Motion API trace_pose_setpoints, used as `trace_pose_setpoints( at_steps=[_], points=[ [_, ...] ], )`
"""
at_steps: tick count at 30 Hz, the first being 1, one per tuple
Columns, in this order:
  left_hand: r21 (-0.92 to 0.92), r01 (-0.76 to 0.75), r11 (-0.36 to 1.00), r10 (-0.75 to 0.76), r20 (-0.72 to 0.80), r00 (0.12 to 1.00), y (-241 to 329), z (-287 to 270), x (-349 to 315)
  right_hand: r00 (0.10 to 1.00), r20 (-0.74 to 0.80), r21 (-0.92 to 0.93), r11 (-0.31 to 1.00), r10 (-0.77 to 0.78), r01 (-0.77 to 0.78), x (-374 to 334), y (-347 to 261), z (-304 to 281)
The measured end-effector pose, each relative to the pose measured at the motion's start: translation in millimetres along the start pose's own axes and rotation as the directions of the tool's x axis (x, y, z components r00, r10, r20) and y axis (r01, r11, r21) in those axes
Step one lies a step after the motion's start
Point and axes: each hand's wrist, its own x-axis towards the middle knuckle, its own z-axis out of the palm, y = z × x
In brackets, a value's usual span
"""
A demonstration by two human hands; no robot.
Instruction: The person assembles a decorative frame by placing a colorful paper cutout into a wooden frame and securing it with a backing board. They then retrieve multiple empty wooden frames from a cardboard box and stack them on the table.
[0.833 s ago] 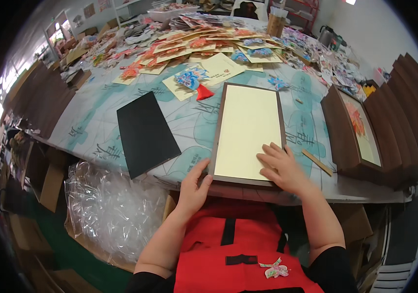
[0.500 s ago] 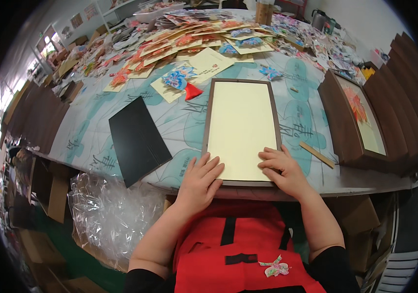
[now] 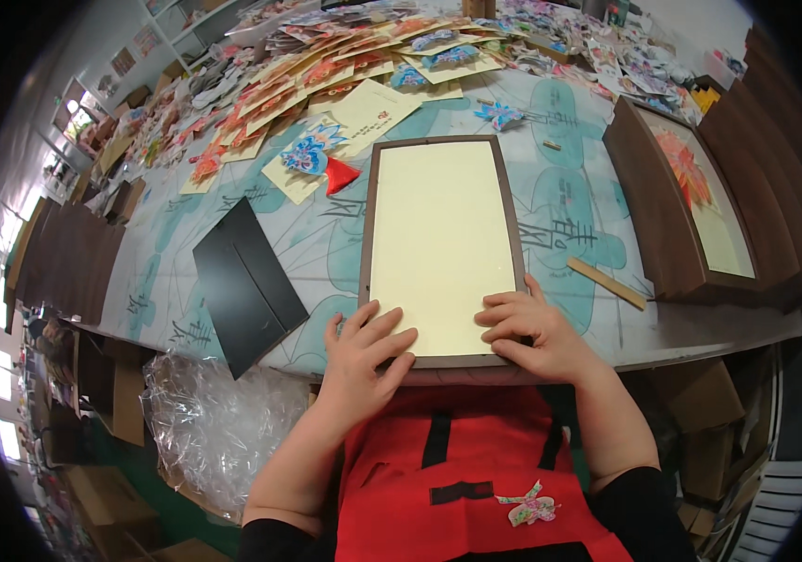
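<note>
A dark brown rectangular frame [image 3: 371, 206] lies lengthwise before me on the table, with a plain cream sheet [image 3: 443, 244] filling its inside. My left hand [image 3: 363, 354] rests at the frame's near left corner, fingers spread over the rim and the sheet's edge. Across from it, my right hand [image 3: 540, 337] lies over the right rim, its fingers loosely bent and apart on the sheet. Neither hand is closed on anything. A black panel [image 3: 246, 290] lies to the left, its near corner past the table edge.
Cream cards [image 3: 354, 117] with coloured paper flowers pile up at the back, near a red piece [image 3: 340, 175]. On the right stand brown frames [image 3: 654, 215], one with an orange flower, and a thin wooden strip [image 3: 607, 283]. Clear plastic wrap [image 3: 223, 431] fills a box below.
The whole view has shifted a little, so the frame, panel and cards appear farther left. Both hands stay on the frame's near end, with only slight finger movement.
</note>
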Motion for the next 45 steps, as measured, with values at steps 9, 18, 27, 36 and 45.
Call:
trace_pose_setpoints(
  at_steps=[9, 18, 27, 36, 45],
  points=[
    [0.107, -0.062, 0.992, 0.064, -0.014, 0.998, 1, -1, 1, 0.998, -0.053, 0.0, 0.999, -0.036, 0.037, 0, -1, 0],
    [0.077, -0.041, 0.996, 0.049, -0.107, 0.993, -1, 9, -4, 0.994, -0.107, 0.048, 0.998, -0.035, 0.041, -1, 1, 4],
    [-0.004, -0.007, 1.0, 0.007, 0.17, 0.985, 0, -17, 11, 0.998, -0.06, -0.039, 0.999, -0.035, 0.032, -2, 3, 2],
    [0.049, -0.17, 0.984, 0.169, 0.022, 0.985, -63, 28, 157, 0.851, -0.521, -0.028, 0.998, -0.062, 0.056, -2, 10, 14],
    [0.318, -0.064, 0.946, -0.012, 0.233, 0.972, -42, 58, 229, 0.855, -0.516, -0.03, 0.998, -0.058, 0.049, -2, 16, 12]
  ],
)
